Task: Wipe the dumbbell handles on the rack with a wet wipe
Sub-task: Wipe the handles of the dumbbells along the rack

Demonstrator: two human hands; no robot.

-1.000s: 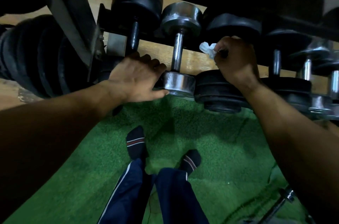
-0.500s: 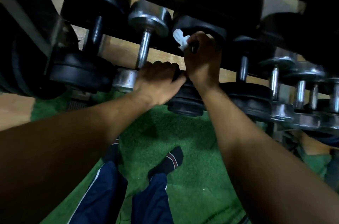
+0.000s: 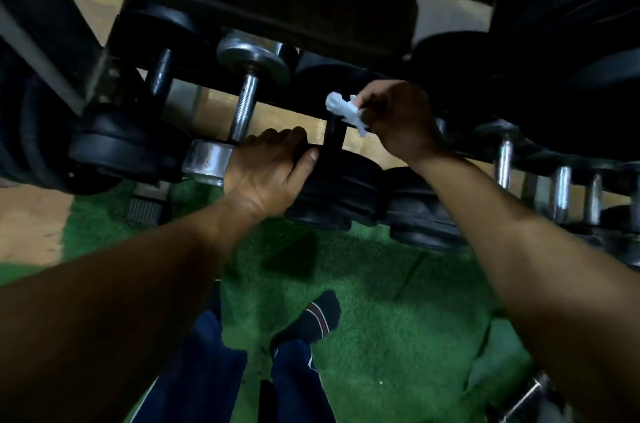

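A: You're standing on green turf (image 3: 398, 312) with a strip of wooden floor (image 3: 27, 225) showing to the left, and the dumbbell rack (image 3: 242, 17) runs dark across the top of your view.

B: Where are my hands?

A: They're apart, one on either side of a black dumbbell handle (image 3: 334, 135). Your left hand (image 3: 266, 170) grips the near black plate (image 3: 332, 194) of that dumbbell, fingers curled over its top edge and thumb against its side. Your right hand (image 3: 398, 118) is raised just right of the handle and pinches a crumpled white wet wipe (image 3: 346, 111).

B: Is the wipe on the handle?

A: It sits at the upper end of the handle, overlapping it; whether it actually presses on the metal I cannot tell.

B: What's beside that dumbbell?

A: Just left of your left hand is a chrome dumbbell (image 3: 242, 104) with a knurled handle, its near head touching your knuckles. Further left lies a larger black dumbbell (image 3: 121, 145). To the right, smaller chrome dumbbells (image 3: 557, 190) line the rack.

B: And below?

A: Your dark striped sock (image 3: 315, 318) and blue track pants (image 3: 207, 377) over the turf.
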